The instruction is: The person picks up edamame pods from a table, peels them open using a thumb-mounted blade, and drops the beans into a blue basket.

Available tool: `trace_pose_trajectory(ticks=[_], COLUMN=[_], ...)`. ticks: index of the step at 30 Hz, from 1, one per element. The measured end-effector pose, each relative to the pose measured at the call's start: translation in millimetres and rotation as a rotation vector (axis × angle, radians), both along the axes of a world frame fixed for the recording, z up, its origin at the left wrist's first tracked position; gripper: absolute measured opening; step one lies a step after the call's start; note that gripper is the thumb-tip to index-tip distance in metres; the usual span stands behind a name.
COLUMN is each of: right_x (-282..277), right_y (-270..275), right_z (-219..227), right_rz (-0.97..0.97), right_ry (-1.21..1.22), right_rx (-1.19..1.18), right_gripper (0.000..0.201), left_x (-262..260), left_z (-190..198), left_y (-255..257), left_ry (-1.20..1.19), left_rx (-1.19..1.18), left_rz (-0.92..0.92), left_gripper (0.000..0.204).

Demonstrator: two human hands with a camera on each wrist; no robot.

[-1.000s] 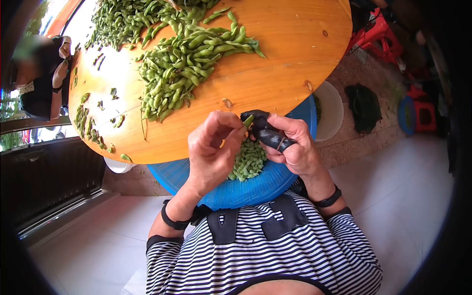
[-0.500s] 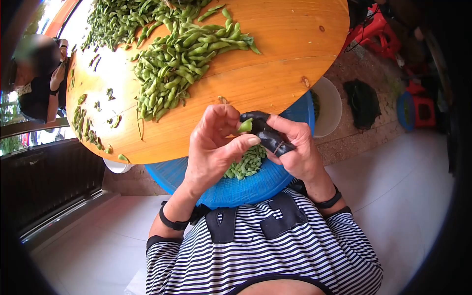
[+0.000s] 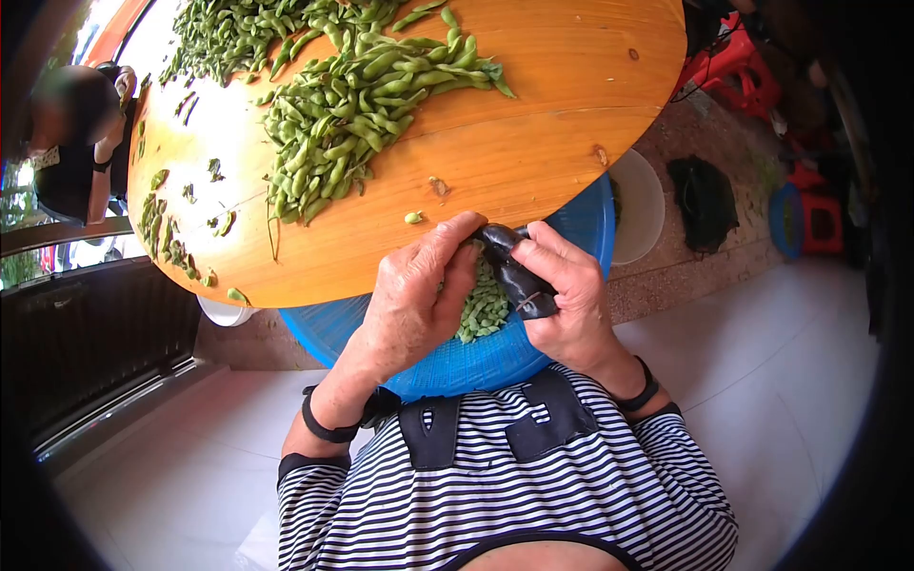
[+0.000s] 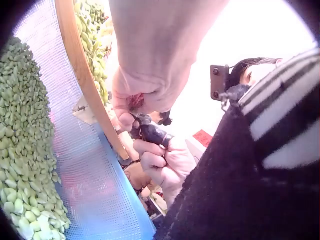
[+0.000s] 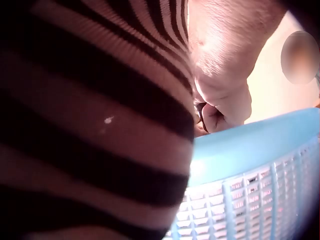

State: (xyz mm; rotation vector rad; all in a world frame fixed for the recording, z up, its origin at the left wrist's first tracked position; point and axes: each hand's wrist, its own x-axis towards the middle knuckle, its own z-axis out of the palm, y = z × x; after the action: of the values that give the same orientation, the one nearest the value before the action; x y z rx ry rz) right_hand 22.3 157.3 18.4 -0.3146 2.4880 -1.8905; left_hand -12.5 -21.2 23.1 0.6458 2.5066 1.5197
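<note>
A dark, glossy black object is gripped in the right hand. Fingers and thumb of the left hand are bent and meet at its upper end; whether a pod is between them is hidden. In the left wrist view the left hand comes down to the black object, with the right hand around its other end. The right wrist view shows part of the right hand. Shelled green beans lie below the hands in a blue basket.
Green pods are heaped on the round wooden table, with a small green piece near its edge. A white tub, a dark bag and red stools stand right. Another person sits left.
The green pod seen at the left fingertips is no longer visible there. A small green piece now lies on the table. The left hand has turned, its back facing up, its fingers at the black object.
</note>
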Motion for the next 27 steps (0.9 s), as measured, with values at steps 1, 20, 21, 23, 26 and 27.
trace_pose_trajectory(ticks=[1,20,21,23,26,27], right_x=[1,17,20,25,33,34], right_y=[-3,129,139,160,180,183], right_z=[0,-5,-5,-16,-26,-29], right_rz=[-0.021,-0.541,-0.565,-0.592,-0.642,-0.641], right_ry=[0.061,0.001,-0.056,-0.100,-0.251,-0.247], right_rx=[0.061,0.665,0.798,0.842,0.925,0.918], right_gripper=[0.041,0.040,0.042,0.047,0.053,0.053], left_x=[2,-6,-15,-18,-16,-19], left_z=[-2,14,10,5,25,27], left_y=[3,-24,-23,-24,-27,-28], left_ry=[0.057,0.265,0.437,0.432,-0.023,-0.019], left_rx=[0.007,-0.246,-0.335,-0.339,-0.263,-0.270], left_rz=[0.028,0.084,0.149,0.177,-0.259,-0.255], left_gripper=[0.025,0.023,0.020,0.015,0.018,0.018])
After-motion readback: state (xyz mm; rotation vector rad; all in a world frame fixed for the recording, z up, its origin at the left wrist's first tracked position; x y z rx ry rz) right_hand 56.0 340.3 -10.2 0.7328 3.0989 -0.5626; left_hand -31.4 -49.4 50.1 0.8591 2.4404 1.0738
